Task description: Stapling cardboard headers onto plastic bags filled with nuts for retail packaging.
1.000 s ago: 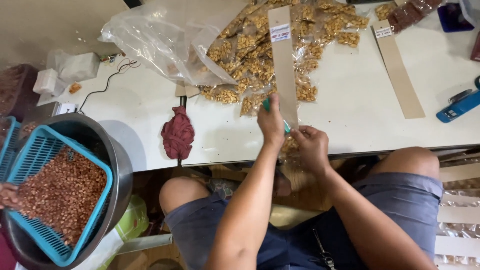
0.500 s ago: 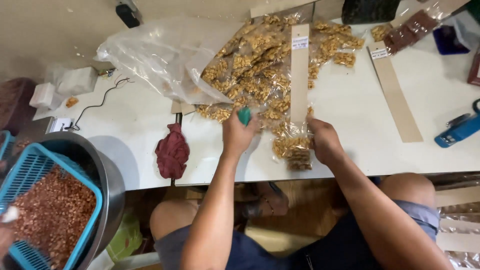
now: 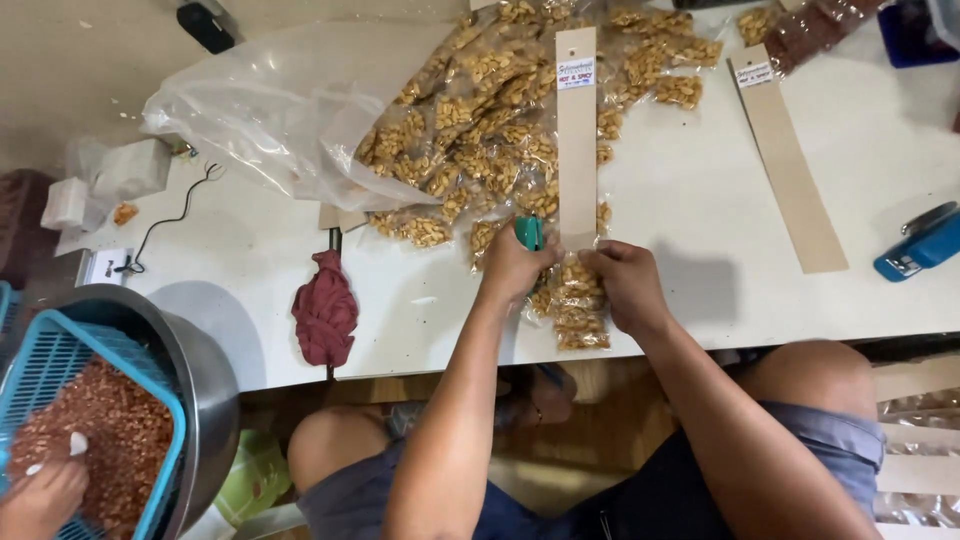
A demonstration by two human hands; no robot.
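My left hand (image 3: 512,270) grips a small green stapler (image 3: 528,232) at the bottom end of a long brown cardboard strip (image 3: 576,140). My right hand (image 3: 628,285) pinches small clear packets of nuts (image 3: 575,310) against that strip's lower end, near the front edge of the white table (image 3: 720,290). Behind the strip lies a heap of several more clear nut packets (image 3: 480,140).
A second cardboard strip (image 3: 790,160) and a blue stapler (image 3: 918,245) lie at the right. A crumpled clear plastic bag (image 3: 260,110) and a red cloth (image 3: 325,308) are at the left. Another person's hand (image 3: 40,495) reaches into a blue basket (image 3: 75,365) of reddish nuts inside a metal bowl (image 3: 200,370).
Both my hands moved from the table's front edge up onto the table and closed in on the strip's lower end, holding packets there. The camera view shifted forward.
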